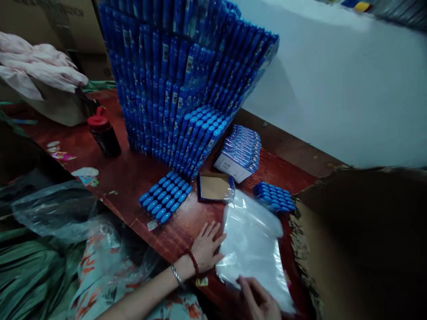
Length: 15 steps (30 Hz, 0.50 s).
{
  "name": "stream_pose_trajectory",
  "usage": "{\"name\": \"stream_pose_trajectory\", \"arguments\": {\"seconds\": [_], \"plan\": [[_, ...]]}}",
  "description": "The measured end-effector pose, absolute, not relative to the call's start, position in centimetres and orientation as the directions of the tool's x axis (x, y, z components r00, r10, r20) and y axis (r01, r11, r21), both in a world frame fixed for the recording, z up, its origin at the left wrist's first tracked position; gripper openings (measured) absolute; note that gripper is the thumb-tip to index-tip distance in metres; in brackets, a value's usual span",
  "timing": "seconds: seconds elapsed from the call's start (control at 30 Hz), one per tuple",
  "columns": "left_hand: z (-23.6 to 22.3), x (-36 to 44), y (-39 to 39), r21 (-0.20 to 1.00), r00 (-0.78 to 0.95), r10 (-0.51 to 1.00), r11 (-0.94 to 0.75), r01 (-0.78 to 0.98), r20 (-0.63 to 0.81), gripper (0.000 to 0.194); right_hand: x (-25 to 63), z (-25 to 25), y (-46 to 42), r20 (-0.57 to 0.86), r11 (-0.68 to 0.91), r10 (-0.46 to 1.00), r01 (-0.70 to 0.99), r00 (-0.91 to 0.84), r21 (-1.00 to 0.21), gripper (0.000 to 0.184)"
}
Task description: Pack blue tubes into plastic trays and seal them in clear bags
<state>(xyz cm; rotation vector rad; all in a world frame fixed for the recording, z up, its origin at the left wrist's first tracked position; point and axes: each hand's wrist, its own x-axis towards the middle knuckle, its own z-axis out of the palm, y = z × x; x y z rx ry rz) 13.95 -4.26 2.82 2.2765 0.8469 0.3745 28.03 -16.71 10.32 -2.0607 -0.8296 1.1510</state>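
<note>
My left hand (207, 247) lies with its fingers spread on the red-brown table, fingertips at the left edge of a stack of clear plastic bags (250, 240). A beaded bracelet and a silver bangle are on that wrist. My right hand (259, 300) is at the near edge of the bags, blurred, its thumb and fingers curled together; whatever is between them is hidden. Beyond my left hand stands a block of blue-capped tubes (166, 196). An open shallow box (216, 186) touches or nearly touches the far end of the bags.
A tall stack of wrapped blue packs (167, 84) rises at the back. Beside it are a box of blue-white cartons (239, 153) and another blue-capped block (274, 197). A red-lidded bottle (104, 133) stands left. A large torn-edged cardboard box (360, 249) fills the right.
</note>
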Motion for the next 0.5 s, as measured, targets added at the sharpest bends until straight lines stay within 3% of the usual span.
{"name": "stream_pose_trajectory", "arguments": {"seconds": [0.07, 0.13, 0.17, 0.27, 0.37, 0.43, 0.5], "plan": [[2.9, 13.8, -4.2, 0.681, 0.758, 0.651, -0.572, 0.457, 0.039, 0.066, 29.6, 10.4, -14.1, -0.069, -0.389, 0.823, 0.47, 0.564, -0.792, 0.028], [3.4, 13.4, -4.3, 0.688, 0.772, 0.635, -0.579, 0.438, 0.042, 0.07, 31.4, 10.3, -10.4, 0.215, -0.189, 0.868, 0.698, 0.447, -0.69, 0.036], [3.6, 13.1, -4.5, 0.695, 0.775, 0.631, -0.574, 0.432, 0.039, 0.071, 32.3, 10.1, -8.3, 0.278, -0.109, 0.895, 0.776, 0.348, -0.621, 0.04], [4.2, 11.8, -5.0, 0.723, 0.773, 0.634, -0.539, 0.433, 0.01, 0.07, 34.0, 9.5, -1.9, 0.36, 0.013, 0.917, 0.892, 0.169, -0.452, 0.045], [4.2, 10.3, -5.5, 0.731, 0.718, 0.696, -0.494, 0.472, 0.006, 0.056, 33.9, 9.1, 3.6, 0.382, 0.029, 0.916, 0.928, 0.124, -0.371, 0.042], [4.0, 9.4, -5.7, 0.716, 0.635, 0.772, -0.462, 0.523, 0.035, 0.047, 32.7, 9.1, 6.1, 0.292, 0.041, 0.954, 0.939, 0.065, -0.342, 0.031], [3.6, 8.5, -5.8, 0.691, 0.547, 0.834, -0.438, 0.574, 0.074, 0.043, 31.2, 9.2, 7.5, 0.162, 0.134, 0.984, 0.895, -0.07, -0.426, 0.018]]}}
